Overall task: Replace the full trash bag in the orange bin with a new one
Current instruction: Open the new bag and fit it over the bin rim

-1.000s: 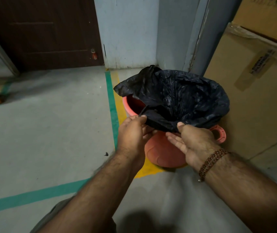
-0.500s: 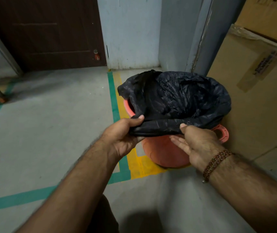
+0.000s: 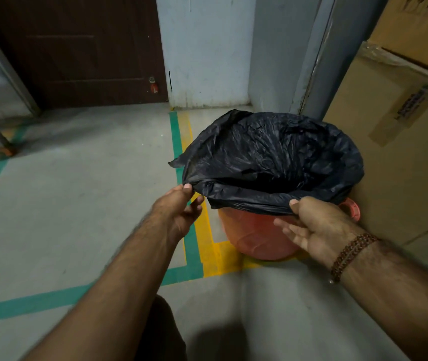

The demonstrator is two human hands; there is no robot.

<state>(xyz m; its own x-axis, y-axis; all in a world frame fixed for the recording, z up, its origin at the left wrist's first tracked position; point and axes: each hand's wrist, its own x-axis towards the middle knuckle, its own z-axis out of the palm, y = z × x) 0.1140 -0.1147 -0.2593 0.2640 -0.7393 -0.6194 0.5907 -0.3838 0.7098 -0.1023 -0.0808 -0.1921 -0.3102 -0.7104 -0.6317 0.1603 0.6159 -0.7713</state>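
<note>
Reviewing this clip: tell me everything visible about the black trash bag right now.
The black trash bag is thin, crinkled, glossy plastic, its mouth spread open over the top of the orange bin. Its near edge is folded down over the bin's rim, while the far side puffs up loosely. The left hand pinches the near-left edge; the right hand pinches the near-right edge. The inside looks dark; its contents cannot be seen.

Two bare hands are holding a bag's mouth open over a bin.

The left hand (image 3: pixel 179 212) is pinching the crinkled black plastic trash bag (image 3: pixel 272 157) at its 8 o'clock edge; the right hand (image 3: pixel 317 227) is gripping the hem at 5 o'clock, a brown beaded bracelet (image 3: pixel 350 254) circling its wrist. The round orange plastic bin (image 3: pixel 254 235) is standing on yellow and green floor tape (image 3: pixel 194 246), just beside a tan cardboard box (image 3: pixel 395 152) at 3 o'clock.
</note>
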